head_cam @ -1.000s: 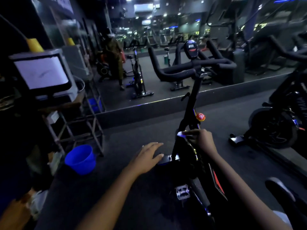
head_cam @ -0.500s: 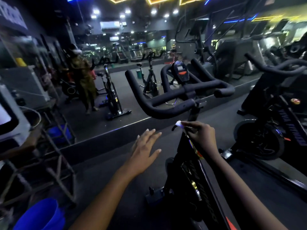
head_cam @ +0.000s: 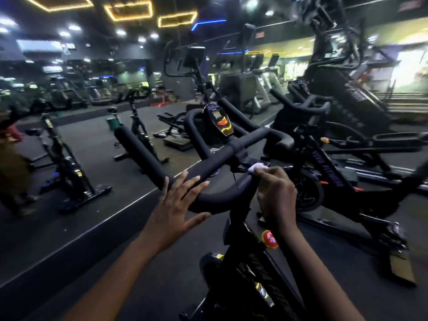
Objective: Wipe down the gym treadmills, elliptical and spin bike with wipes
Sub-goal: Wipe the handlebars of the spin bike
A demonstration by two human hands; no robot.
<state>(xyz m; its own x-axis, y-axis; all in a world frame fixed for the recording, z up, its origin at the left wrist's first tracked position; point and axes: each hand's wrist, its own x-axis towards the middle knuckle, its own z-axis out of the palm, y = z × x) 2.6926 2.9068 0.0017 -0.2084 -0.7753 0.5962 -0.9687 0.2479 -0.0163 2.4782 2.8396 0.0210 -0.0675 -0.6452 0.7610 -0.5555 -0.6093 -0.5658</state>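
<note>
A black spin bike [head_cam: 245, 269] stands right in front of me, its padded handlebar [head_cam: 148, 156] curving toward me and a small console [head_cam: 218, 122] above it. My right hand [head_cam: 275, 193] grips a white wipe [head_cam: 258, 168] against the near part of the handlebar by the stem. With its fingers spread and straight, my left hand [head_cam: 178, 205] lies on the handlebar's near left bend. A red knob [head_cam: 269, 238] sits on the frame below my right wrist.
A second spin bike [head_cam: 328, 172] stands close on the right, with ellipticals [head_cam: 347, 93] behind it. A wall mirror on the left reflects more bikes [head_cam: 67, 167] and a person [head_cam: 11, 167]. Treadmills [head_cam: 261, 89] line the back. Dark floor lies all around.
Both hands have climbed from the bike's lower frame up to the handlebar, the right one carrying the wipe. My view has lifted, and the blue bucket and shelf at left have left the frame.
</note>
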